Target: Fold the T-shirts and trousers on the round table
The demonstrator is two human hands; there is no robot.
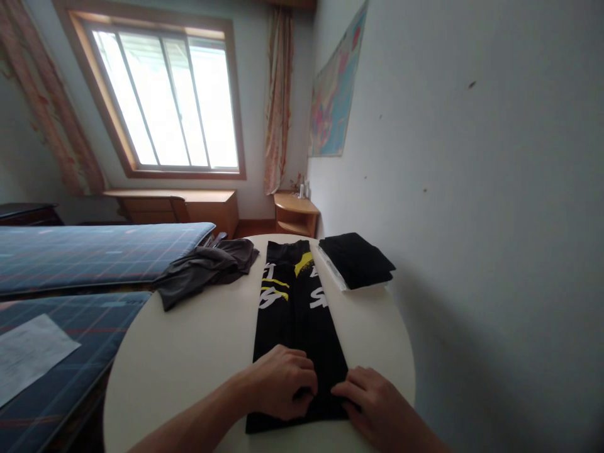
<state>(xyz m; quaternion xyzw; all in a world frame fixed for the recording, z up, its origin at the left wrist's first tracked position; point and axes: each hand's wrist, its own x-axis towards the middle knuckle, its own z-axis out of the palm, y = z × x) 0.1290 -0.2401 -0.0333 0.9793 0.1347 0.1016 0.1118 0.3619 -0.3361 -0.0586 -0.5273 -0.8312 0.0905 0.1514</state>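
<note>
A black shirt (295,327) with white and yellow print lies folded into a long, narrow strip on the round white table (189,352). Over its near half is my left hand (285,380), fingers curled in and thumb close to them, closed on the cloth. How much fabric it pinches is hidden beneath the hand. My right hand (370,399) rests at the strip's right edge, near the close end. Its fingers are apart and bent lightly, with the fingertips touching the black cloth.
Dark grey clothing (207,267) lies crumpled at the table's far left. A stack of folded black clothes (356,259) sits at the far right, beside the wall (495,220). Plaid mattresses (104,255) stand to the left, one bearing a paper sheet (35,349).
</note>
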